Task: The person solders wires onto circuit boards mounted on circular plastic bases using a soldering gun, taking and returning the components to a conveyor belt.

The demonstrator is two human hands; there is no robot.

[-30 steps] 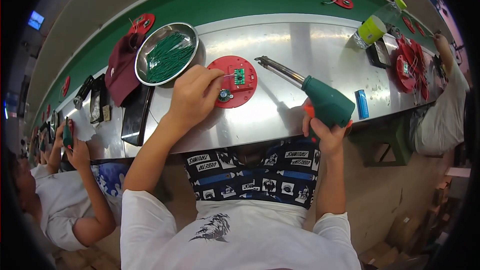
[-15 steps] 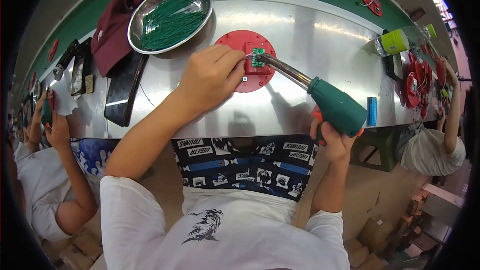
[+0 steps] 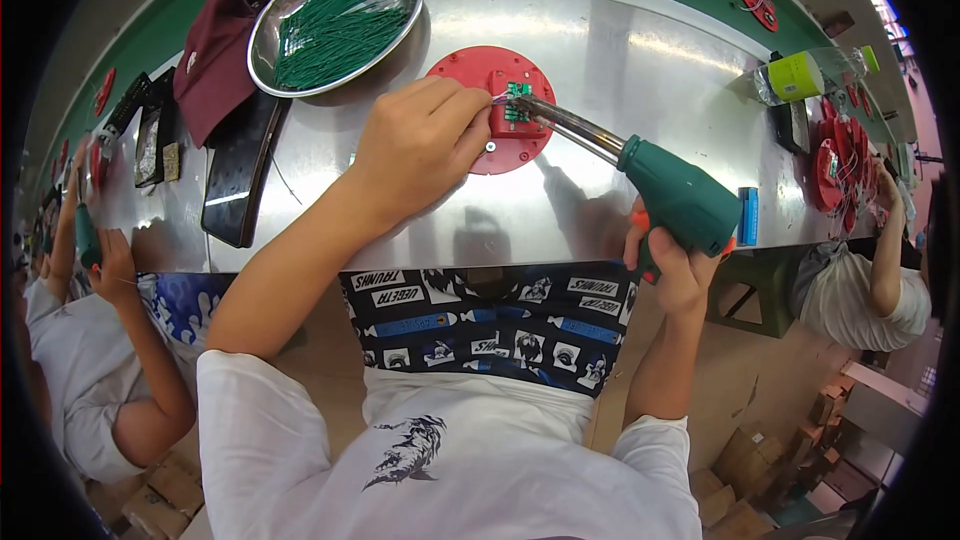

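On the metal bench lies a round red plastic base point(image 3: 470, 62) with a small green circuit board point(image 3: 517, 102) in its raised middle. My left hand point(image 3: 425, 135) rests over the base's left side, thumb and fingertips pinched on thin wires point(image 3: 499, 98) beside the board. My right hand point(image 3: 678, 265) is wrapped round the handle of a green soldering gun point(image 3: 680, 195) with orange parts. Its long metal barrel points left, and the tip meets the board close to the wire ends. Exact contact at the tip is too small to make out.
A steel bowl point(image 3: 415, 15) of green wires, a maroon cap point(image 3: 212, 60) and a black phone point(image 3: 235, 180) stand left. Rightward are a blue lighter point(image 3: 748, 216), a bottle point(image 3: 797, 77) and stacked red bases point(image 3: 830, 165). Co-workers sit on both sides; one holds a green tool point(image 3: 87, 237).
The view has tilted slightly. My hands keep their places at the board, with the soldering tip still there. The left co-worker's tool and the right co-worker's hand are lower.
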